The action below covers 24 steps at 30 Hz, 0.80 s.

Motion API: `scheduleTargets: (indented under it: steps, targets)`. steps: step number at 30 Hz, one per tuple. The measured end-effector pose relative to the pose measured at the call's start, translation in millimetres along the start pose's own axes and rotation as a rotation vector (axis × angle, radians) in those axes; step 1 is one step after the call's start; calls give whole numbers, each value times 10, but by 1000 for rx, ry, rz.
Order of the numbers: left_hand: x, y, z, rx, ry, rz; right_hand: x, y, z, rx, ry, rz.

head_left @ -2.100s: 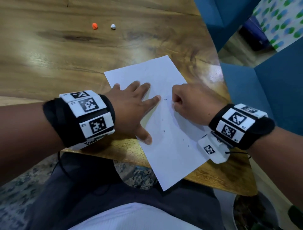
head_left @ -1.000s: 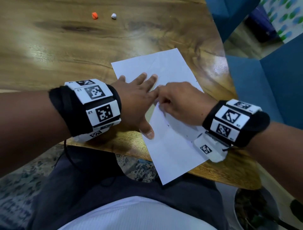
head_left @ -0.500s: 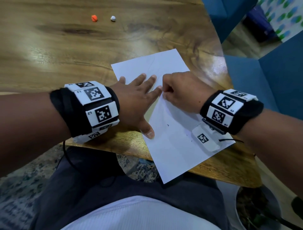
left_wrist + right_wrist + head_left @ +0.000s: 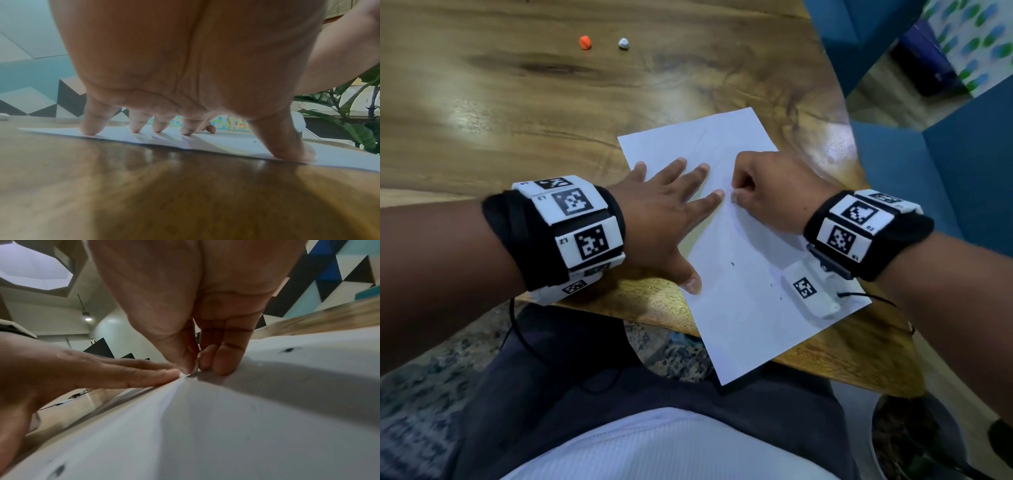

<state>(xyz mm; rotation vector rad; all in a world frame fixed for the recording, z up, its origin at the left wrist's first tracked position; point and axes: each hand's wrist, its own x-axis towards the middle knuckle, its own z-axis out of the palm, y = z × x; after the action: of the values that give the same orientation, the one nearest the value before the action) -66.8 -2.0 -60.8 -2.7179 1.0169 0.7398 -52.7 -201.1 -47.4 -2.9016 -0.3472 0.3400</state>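
A white paper sheet (image 4: 739,274) lies askew on the wooden table (image 4: 517,120), its near corner hanging over the front edge. My left hand (image 4: 674,205) lies flat on the sheet's left side, fingers spread and straight, with the fingertips (image 4: 90,131) pressing the paper down. My right hand (image 4: 734,197) is curled on the sheet just right of the left forefinger. Its thumb and forefinger pinch a small whitish piece (image 4: 195,369) against the paper. What that piece is I cannot tell. The paper rises in a slight ridge (image 4: 174,394) toward the pinch. A few dark specks dot the sheet.
A small orange lump (image 4: 585,42) and a small white lump (image 4: 623,43) sit far back on the table. Blue upholstered furniture (image 4: 945,178) stands close on the right. A plant pot (image 4: 914,442) is on the floor at lower right. My lap is below the table's front edge.
My right hand has slid back and forth over a short stretch of the paper beside the left forefinger. The left hand has stayed flat on the sheet.
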Motion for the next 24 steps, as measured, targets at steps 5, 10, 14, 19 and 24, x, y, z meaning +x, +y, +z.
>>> scheduleTargets:
  steps: [5,10,14,19,24]
  targets:
    - [-141,-6,96,-2,63,-138,-2,5,-7,-6,-20,25]
    - [-207,-1,174,-42,89,-169,-83,-139,59,-95,-59,12]
    - [-184,2,172,-25,76,-153,-383,-357,175,-124,-122,-208]
    - [-138,25,125,-5,53,-105,-429,-319,149,-97,-233,-286]
    - [-90,40,98,16,31,-103,-100,64,-9,-62,-109,36]
